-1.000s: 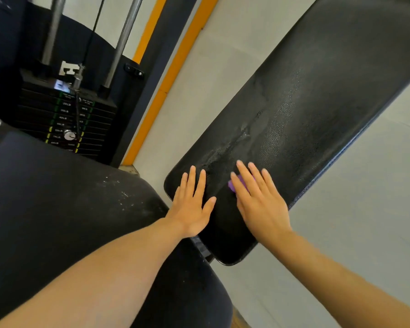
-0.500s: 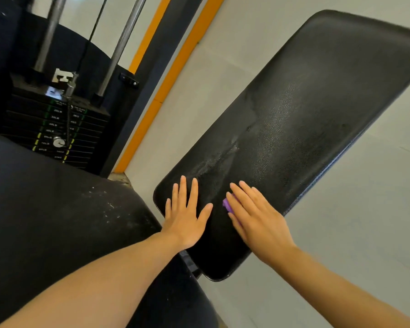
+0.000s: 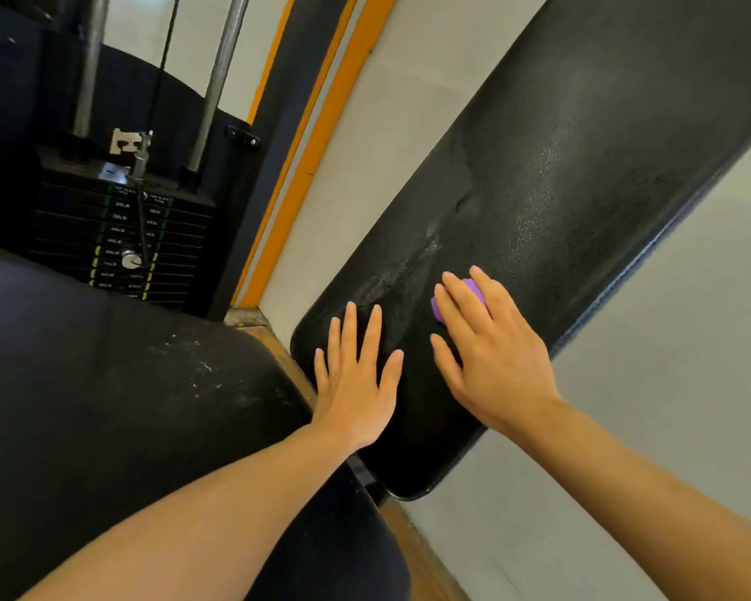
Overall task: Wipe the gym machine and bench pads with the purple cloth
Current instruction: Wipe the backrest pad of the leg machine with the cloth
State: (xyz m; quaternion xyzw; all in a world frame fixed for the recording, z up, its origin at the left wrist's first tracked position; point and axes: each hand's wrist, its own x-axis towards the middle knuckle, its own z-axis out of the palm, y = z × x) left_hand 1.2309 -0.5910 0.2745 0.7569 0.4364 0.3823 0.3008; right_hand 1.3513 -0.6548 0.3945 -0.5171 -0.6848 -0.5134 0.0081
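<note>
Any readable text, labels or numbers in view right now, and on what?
"20LB": label on a black weight stack plate.
"30LB": the plate below.
Lower plate labels, right-hand label column and top-plate sticker: too blurred to read.
Long black bench pad and purple cloth: no text.

The long black bench pad (image 3: 560, 201) runs slantwise up and away from me. My left hand (image 3: 356, 388) lies flat on its near end, fingers straight and spread. Just to the right of it on the pad, my right hand (image 3: 491, 357) presses the purple cloth (image 3: 473, 292) down; only a little of the cloth shows between and beyond my fingers. A dull scuffed streak marks the pad just beyond my left fingertips.
</note>
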